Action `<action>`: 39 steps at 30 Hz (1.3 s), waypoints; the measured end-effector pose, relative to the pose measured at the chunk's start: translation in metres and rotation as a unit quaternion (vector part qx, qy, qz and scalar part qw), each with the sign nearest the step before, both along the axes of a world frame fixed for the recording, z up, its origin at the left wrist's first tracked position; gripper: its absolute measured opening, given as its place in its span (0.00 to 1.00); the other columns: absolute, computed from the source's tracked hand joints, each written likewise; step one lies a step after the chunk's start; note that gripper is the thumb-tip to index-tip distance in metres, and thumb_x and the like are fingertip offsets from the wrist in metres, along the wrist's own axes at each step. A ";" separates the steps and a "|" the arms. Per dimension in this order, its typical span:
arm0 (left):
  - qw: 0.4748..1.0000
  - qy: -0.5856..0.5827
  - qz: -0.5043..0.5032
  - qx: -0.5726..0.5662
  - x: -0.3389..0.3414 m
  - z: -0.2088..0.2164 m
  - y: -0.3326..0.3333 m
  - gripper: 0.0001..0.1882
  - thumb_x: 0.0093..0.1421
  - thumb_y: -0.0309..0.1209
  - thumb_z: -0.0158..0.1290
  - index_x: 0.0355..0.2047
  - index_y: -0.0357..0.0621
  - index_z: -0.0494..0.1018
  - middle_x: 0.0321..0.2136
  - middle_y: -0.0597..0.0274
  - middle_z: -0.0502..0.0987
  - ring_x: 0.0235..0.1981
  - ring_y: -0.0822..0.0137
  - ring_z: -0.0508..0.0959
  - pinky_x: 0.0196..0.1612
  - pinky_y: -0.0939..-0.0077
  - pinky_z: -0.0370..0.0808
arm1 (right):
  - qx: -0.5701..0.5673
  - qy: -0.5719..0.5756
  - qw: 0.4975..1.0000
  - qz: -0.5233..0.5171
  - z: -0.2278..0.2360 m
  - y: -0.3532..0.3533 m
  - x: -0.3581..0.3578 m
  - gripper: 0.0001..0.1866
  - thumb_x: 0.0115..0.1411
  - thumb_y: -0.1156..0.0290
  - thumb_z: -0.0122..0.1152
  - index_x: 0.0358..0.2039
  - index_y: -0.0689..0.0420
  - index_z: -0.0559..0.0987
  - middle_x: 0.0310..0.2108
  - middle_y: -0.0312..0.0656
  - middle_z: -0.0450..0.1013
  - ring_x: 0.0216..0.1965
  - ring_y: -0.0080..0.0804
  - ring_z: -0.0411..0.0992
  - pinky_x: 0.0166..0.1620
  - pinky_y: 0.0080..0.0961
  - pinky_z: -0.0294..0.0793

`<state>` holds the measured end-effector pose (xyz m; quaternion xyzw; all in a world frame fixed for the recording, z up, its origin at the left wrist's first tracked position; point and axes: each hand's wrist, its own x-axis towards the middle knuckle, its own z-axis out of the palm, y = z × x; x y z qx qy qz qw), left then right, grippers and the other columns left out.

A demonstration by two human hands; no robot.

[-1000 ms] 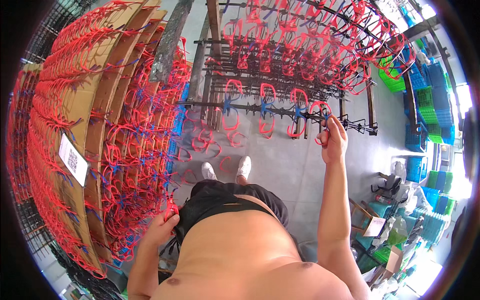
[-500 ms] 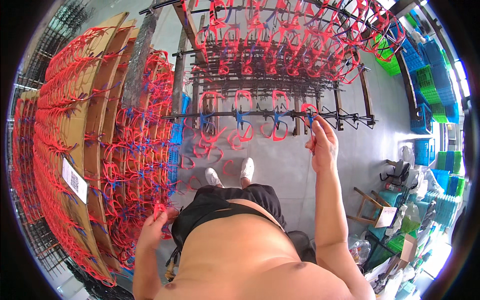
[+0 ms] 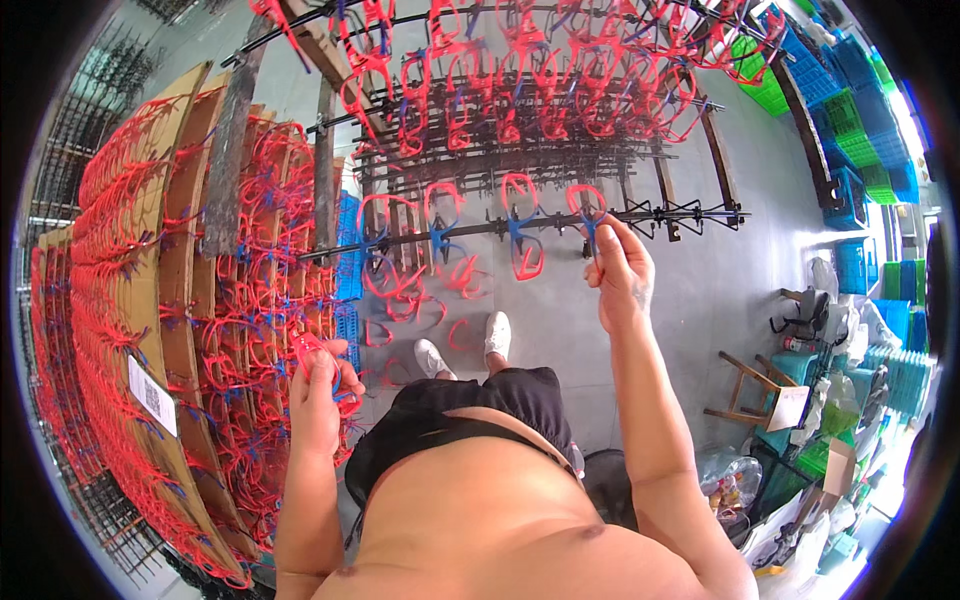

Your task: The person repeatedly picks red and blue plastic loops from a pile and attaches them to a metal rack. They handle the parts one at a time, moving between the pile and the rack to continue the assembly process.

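A black metal rod (image 3: pixel 475 231) with small clips runs crosswise in front of me. Red eyeglass frames with blue bridges hang along it, among them one eyeglass frame (image 3: pixel 518 180) near its middle. My right hand (image 3: pixel 627 275) pinches the blue part of the rightmost eyeglass frame (image 3: pixel 583 189) at the rod; whether a clip grips that frame is hidden by my fingers. Lower on the left, my left hand (image 3: pixel 318 400) is closed around red eyeglass frames (image 3: pixel 306 346) with some blue showing. How many it holds I cannot tell. Bare clips (image 3: pixel 690 210) line the rod's right end.
More rods of red frames hang on a rack (image 3: pixel 540 100) ahead. At left, cardboard sheets (image 3: pixel 150 250) stand beside dense rows of red frames. A wooden stool (image 3: pixel 755 395) and stacked blue and green crates (image 3: pixel 850 150) are on the right. Several red frames lie on the floor (image 3: pixel 540 340).
My right hand has moved slightly left with the frame at the rod. My left hand has risen, showing more of the frames in it. The view has shifted a little.
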<state>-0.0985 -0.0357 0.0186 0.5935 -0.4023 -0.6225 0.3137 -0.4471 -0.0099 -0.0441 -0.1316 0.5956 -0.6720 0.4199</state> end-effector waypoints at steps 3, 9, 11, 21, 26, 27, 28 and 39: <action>0.990 0.134 0.020 0.035 -0.015 0.013 -0.006 0.33 0.64 0.58 0.29 0.36 0.38 0.68 0.22 0.60 0.70 0.23 0.68 0.71 0.29 0.74 0.72 | -0.032 0.011 0.999 -0.003 -0.007 -0.005 0.000 0.17 0.60 0.65 0.57 0.46 0.61 0.73 0.25 0.31 0.69 0.16 0.14 0.59 0.21 0.14 0.61; 0.989 0.132 0.074 0.006 -0.028 0.017 0.008 0.24 0.65 0.50 0.36 0.37 0.40 0.68 0.25 0.58 0.73 0.27 0.65 0.74 0.32 0.71 0.73 | -0.058 -0.009 0.998 -0.018 -0.014 -0.008 0.003 0.17 0.60 0.65 0.56 0.47 0.61 0.72 0.25 0.31 0.68 0.17 0.12 0.60 0.19 0.12 0.60; 0.985 0.160 0.062 0.034 -0.026 0.021 0.014 0.16 0.66 0.42 0.40 0.38 0.41 0.68 0.29 0.56 0.75 0.32 0.62 0.76 0.38 0.68 0.74 | -0.067 -0.003 0.997 -0.024 -0.016 -0.009 0.004 0.16 0.61 0.66 0.55 0.46 0.61 0.71 0.24 0.31 0.68 0.16 0.12 0.60 0.19 0.12 0.60; 0.972 0.200 0.123 0.034 -0.028 0.030 0.038 0.12 0.64 0.41 0.43 0.35 0.46 0.69 0.32 0.58 0.77 0.38 0.59 0.77 0.45 0.61 0.73 | -0.120 0.005 0.991 -0.054 -0.032 -0.018 0.010 0.12 0.62 0.71 0.51 0.44 0.62 0.71 0.22 0.33 0.67 0.16 0.15 0.61 0.21 0.14 0.62; 0.953 0.224 0.179 0.100 -0.026 0.039 0.035 0.17 0.63 0.48 0.44 0.28 0.49 0.71 0.29 0.62 0.78 0.37 0.60 0.78 0.48 0.61 0.71 | -0.156 -0.017 0.986 -0.062 -0.034 -0.024 0.007 0.10 0.60 0.74 0.51 0.41 0.63 0.71 0.21 0.33 0.66 0.16 0.18 0.62 0.23 0.16 0.66; 0.953 0.221 0.173 0.116 -0.027 0.041 0.035 0.17 0.63 0.48 0.44 0.27 0.50 0.72 0.28 0.62 0.78 0.36 0.61 0.78 0.49 0.61 0.71 | -0.146 -0.014 0.988 -0.048 -0.034 -0.022 0.004 0.10 0.60 0.73 0.52 0.40 0.63 0.71 0.21 0.33 0.66 0.16 0.18 0.62 0.23 0.16 0.66; 0.950 0.224 0.183 0.118 -0.028 0.042 0.036 0.17 0.63 0.47 0.44 0.27 0.50 0.72 0.28 0.62 0.78 0.36 0.61 0.78 0.49 0.61 0.71 | -0.138 -0.011 0.990 -0.031 -0.033 -0.020 0.001 0.10 0.60 0.72 0.53 0.40 0.63 0.71 0.22 0.34 0.67 0.16 0.17 0.63 0.23 0.16 0.67; 0.954 0.250 0.103 0.132 -0.048 0.047 0.039 0.18 0.63 0.46 0.44 0.40 0.45 0.72 0.30 0.57 0.79 0.39 0.56 0.78 0.45 0.60 0.74 | -0.006 0.184 0.982 -0.044 0.000 -0.018 -0.009 0.14 0.58 0.66 0.57 0.37 0.64 0.72 0.30 0.42 0.71 0.26 0.24 0.69 0.28 0.20 0.69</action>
